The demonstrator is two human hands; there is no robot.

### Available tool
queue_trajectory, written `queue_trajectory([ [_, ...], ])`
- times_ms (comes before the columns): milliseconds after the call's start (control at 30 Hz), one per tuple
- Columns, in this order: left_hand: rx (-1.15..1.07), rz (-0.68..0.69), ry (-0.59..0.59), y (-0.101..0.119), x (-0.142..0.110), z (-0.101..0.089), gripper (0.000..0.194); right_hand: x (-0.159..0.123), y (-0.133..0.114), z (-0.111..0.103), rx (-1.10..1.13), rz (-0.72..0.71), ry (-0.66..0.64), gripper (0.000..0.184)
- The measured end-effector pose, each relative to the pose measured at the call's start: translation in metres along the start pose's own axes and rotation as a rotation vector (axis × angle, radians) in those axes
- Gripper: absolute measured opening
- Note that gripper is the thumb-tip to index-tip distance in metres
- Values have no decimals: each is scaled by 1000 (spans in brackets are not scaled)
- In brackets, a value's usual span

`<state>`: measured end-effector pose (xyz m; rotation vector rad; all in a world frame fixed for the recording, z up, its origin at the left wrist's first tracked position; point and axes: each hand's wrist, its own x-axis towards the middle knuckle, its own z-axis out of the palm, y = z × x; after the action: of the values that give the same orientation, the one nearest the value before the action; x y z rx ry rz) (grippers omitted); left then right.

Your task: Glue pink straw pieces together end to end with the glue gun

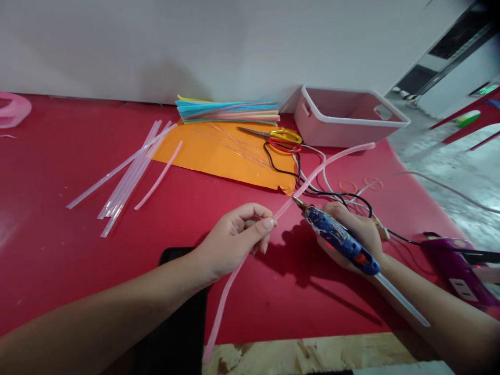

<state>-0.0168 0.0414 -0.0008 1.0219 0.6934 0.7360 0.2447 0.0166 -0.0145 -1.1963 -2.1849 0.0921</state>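
Between thumb and fingers, my left hand [242,237] pinches a long pink pipe cleaner [326,162]. One end of it runs up to the right and the other hangs down toward the table's near edge. My right hand [353,232] is wrapped round a blue hot glue gun [336,237], with a clear glue stick [404,302] poking out of its back. The gun's metal nozzle meets or nearly meets the pipe cleaner just right of my left fingertips; whether they touch I cannot tell. Any fresh glue is too small to make out.
On the red table [50,219] lie glue sticks [130,174], a short pink pipe cleaner [160,174], an orange envelope [219,156], a bundle of coloured pipe cleaners [226,111] and scissors [273,136]. A pink basket [344,130], cables and a purple power strip [457,271] stand right.
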Motion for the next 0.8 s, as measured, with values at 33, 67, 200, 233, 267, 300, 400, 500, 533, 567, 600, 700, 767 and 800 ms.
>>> queue_trajectory([
  [33, -4, -2, -2, 0, 0, 0, 12, 1, -1, 0, 0, 9, 7, 18],
  [67, -9, -4, -2, 1, 0, 0, 12, 1, -2, -1, 0, 17, 13, 17],
  [200, -16, -25, 7, 3, 0, 1, 14, 3, -5, -2, -18, 57, 21, 16],
  [233, -15, -32, 10, 3, -1, 1, 15, 2, -5, -2, -25, 61, 19, 16],
  [267, -13, -39, 10, 3, -1, 1, 15, 2, -5, -2, -32, 63, 15, 17],
  [300, -13, -42, 10, 3, -1, 1, 16, 2, -4, -1, -35, 62, 14, 17],
  [400, -20, -38, 4, 2, -2, 1, 14, 2, -4, 0, -32, 64, 29, 11],
  [500, -27, -27, -4, 2, -1, 0, 13, 1, -3, 1, -49, 81, 46, 7],
  [533, -25, -25, -3, 2, -1, 0, 12, 0, -3, 1, -58, 91, 42, 7],
  [567, -22, -25, -3, 2, -1, 0, 12, 0, -2, 1, -64, 101, 38, 7],
  [600, -19, -28, -2, 2, -1, 0, 12, -1, -2, 1, -68, 111, 32, 8],
  [700, -17, -27, 0, 2, 0, 0, 12, -2, 0, 1, -70, 128, 32, 8],
  [767, -17, -28, 3, 2, 0, 0, 12, -3, 0, 1, -64, 127, 31, 9],
  [800, -16, -29, 5, 3, 0, 0, 11, -3, 0, 1, -63, 127, 30, 8],
])
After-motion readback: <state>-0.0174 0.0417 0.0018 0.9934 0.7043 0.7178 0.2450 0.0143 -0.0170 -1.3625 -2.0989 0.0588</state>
